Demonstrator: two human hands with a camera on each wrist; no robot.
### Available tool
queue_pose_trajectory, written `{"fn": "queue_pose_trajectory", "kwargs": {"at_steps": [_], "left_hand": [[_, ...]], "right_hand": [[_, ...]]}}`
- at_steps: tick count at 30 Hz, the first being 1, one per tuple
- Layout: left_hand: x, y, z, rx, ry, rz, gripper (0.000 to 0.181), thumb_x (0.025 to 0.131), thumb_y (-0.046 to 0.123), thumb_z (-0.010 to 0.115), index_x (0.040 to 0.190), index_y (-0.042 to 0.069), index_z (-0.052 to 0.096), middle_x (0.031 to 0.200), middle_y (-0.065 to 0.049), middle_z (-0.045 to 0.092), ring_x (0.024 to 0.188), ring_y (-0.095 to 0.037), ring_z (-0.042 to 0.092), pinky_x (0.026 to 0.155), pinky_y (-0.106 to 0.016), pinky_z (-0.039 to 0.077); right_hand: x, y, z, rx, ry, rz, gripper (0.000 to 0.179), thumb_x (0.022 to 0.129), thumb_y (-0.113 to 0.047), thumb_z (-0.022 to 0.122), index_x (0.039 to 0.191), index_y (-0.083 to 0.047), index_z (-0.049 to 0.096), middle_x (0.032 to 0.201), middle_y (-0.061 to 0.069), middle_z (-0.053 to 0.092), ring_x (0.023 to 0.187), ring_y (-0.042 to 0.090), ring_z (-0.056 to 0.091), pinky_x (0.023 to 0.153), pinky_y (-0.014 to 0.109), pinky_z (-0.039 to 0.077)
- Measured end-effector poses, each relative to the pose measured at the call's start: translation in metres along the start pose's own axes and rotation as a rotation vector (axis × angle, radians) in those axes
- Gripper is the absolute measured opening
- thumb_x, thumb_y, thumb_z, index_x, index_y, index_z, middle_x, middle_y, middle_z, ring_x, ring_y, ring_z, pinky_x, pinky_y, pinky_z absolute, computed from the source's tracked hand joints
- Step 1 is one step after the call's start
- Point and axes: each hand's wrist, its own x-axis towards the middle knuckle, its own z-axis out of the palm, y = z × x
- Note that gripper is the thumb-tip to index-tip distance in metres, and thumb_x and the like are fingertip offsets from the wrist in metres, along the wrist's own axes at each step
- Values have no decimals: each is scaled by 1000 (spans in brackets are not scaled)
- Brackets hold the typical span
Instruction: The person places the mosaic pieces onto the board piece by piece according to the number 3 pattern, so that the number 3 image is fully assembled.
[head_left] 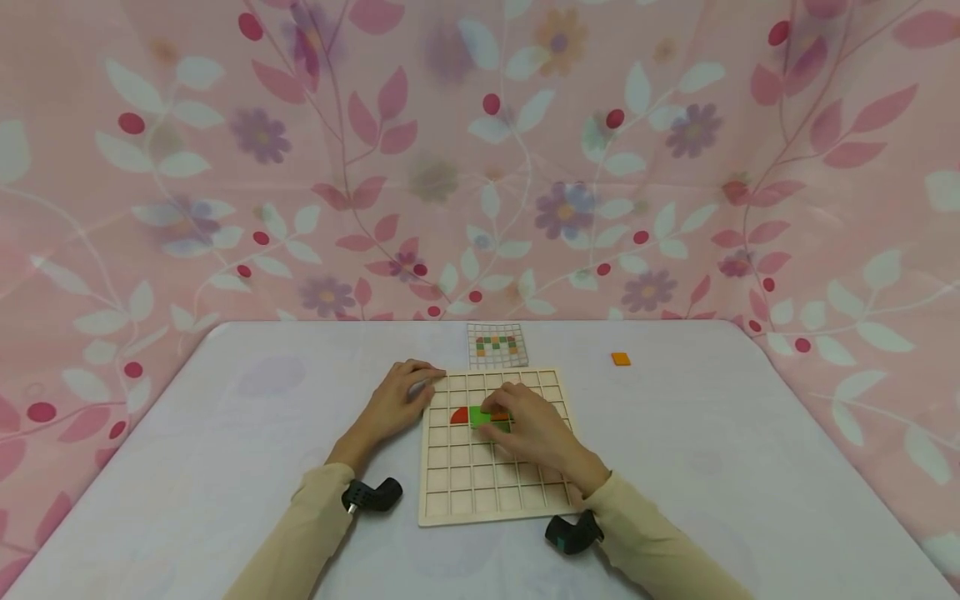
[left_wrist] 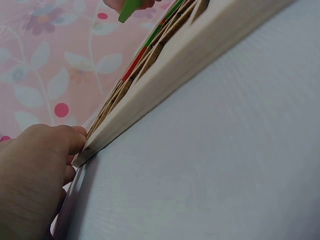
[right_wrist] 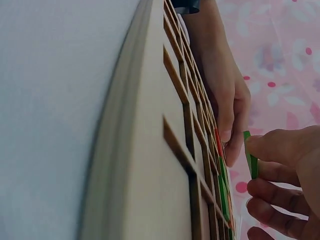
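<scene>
A pale wooden grid board (head_left: 461, 479) lies on the table. My left hand (head_left: 393, 404) holds its far left corner, thumb at the side edge and fingers at the far edge; the left wrist view shows this hand (left_wrist: 37, 172) against the corner. Over the board, my right hand (head_left: 536, 429) pinches a thin green tile (right_wrist: 251, 155) between thumb and fingers, held on edge just above the grid. Set in the grid are a red quarter-round tile (head_left: 459, 415), an orange tile (head_left: 500, 415) and a green tile (head_left: 502, 427), partly hidden by the right hand.
Behind the board lies a small pattern card (head_left: 497, 346) printed with a grid and coloured shapes. A loose orange tile (head_left: 621, 359) lies on the white-covered table (head_left: 697, 417) at the back right. A pink floral cloth (head_left: 450, 167) hangs behind the table.
</scene>
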Motion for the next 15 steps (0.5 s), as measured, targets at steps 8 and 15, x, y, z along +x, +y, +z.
{"fn": "queue_pose_trajectory", "kwargs": {"at_steps": [8,15], "left_hand": [[0,-2,0,1,5,8,26,92,14,60,118,16,67,118,-6,60,106,-24,51,89,-45,43],[1,-2,1,-7,-2,6,26,93,15,60,118,15,67,118,-6,60,107,-25,51,90,-45,43]], "right_hand": [[7,-9,6,-7,-5,-7,26,80,-32,75,98,-14,68,94,-4,64,85,9,56,76,28,47],[10,-14,15,-37,-65,22,26,83,-35,71,101,-17,69,101,-4,64,90,10,58,78,29,47]]}}
